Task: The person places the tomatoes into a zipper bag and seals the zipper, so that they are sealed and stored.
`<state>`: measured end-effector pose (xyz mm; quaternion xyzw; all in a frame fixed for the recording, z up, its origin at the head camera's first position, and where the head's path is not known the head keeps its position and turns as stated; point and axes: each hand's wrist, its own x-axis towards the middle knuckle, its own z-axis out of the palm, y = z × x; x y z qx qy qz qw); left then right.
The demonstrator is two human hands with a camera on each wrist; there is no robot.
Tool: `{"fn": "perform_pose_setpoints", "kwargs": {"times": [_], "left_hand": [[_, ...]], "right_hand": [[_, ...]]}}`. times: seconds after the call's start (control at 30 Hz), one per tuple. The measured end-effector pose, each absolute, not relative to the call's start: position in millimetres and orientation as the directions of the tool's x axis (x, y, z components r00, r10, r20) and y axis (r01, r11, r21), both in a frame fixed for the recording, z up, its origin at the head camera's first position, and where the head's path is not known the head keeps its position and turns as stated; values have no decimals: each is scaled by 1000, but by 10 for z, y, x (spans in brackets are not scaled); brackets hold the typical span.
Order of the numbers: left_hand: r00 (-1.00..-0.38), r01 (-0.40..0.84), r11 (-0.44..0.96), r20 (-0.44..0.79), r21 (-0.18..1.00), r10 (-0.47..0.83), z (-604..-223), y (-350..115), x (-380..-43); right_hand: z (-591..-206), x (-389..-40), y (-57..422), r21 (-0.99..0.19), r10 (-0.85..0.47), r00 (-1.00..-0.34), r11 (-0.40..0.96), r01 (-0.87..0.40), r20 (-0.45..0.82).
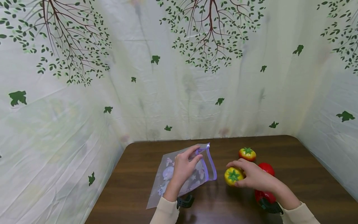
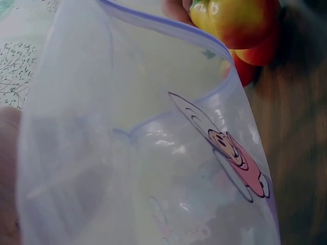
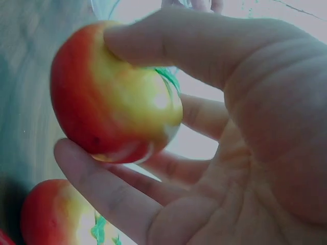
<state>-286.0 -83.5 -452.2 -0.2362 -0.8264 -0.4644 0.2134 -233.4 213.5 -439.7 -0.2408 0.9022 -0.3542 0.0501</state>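
A clear zip bag (image 1: 167,172) with a purple rim and printed cartoon figures slants over the table's left-middle. My left hand (image 1: 183,166) pinches its top edge between thumb and fingers, and its mouth gapes toward the right. In the left wrist view the bag (image 2: 194,153) fills most of the picture. My right hand (image 1: 258,177) grips a yellow-and-red tomato (image 1: 230,179) with a green leafy top, just right of the bag's mouth. The right wrist view shows this tomato (image 3: 112,102) between thumb and fingers.
Behind the right hand sits another red-yellow tomato (image 1: 247,155) with a green top. Two red rounded items, one farther (image 1: 267,168) and one nearer (image 1: 265,196), are partly hidden by the right arm. The brown wooden table (image 1: 134,174) meets a leaf-printed curtain (image 1: 190,93) behind it.
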Motion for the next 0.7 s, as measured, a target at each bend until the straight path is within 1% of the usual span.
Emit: {"fn": "perform_pose_setpoints", "kwargs": {"times": [0.2, 0.5, 0.7], "left_hand": [[-793, 592, 464, 578, 659, 190, -4516, -830, -2848], [-791, 591, 477, 582, 650, 188, -4497, -817, -2825], [-773, 609, 498, 603, 618, 197, -4507, -810, -2834]], "right_hand": [[-4381, -2337, 2137, -657, -399, -910, 657, -369, 113], [-4374, -2334, 2120, -655, -347, -922, 658, -371, 173], [-4362, -2336, 2110, -693, -321, -929, 628, -354, 183]]}}
